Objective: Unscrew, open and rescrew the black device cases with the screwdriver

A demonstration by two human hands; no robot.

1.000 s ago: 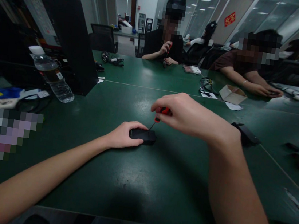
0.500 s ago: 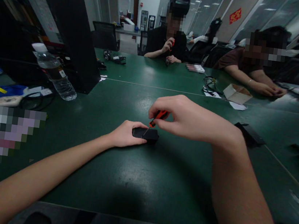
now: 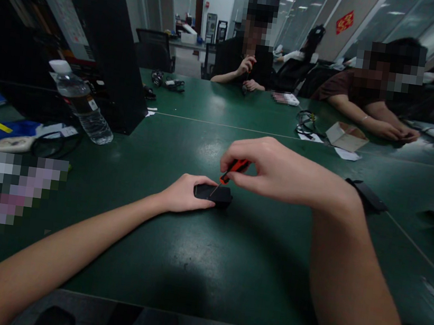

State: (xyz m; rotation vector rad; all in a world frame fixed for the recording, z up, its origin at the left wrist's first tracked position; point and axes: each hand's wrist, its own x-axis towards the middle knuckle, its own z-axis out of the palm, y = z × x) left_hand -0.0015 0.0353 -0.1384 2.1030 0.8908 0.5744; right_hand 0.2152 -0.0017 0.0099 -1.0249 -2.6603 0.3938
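Note:
A small black box-shaped device (image 3: 221,197) lies on the green table (image 3: 173,252). My left hand (image 3: 189,193) grips it from the left, thumb along the near side and fingers along the far side. Above it, my right hand (image 3: 256,165) holds a red-and-black screwdriver (image 3: 235,170) by the handle, tilted so its thin shaft points down and left. The tip meets the top of the device; what it sits in is too small to make out.
A black computer case (image 3: 107,52) stands at the left, a water bottle (image 3: 84,105) beside it. A black part (image 3: 368,197) lies right of my right hand. Farther back are a small open box (image 3: 347,137) and cables (image 3: 306,122). Two people sit across the table.
The whole view has shifted slightly. Both hands keep their grips, and the screwdriver's tip stays on the device. Little else differs.

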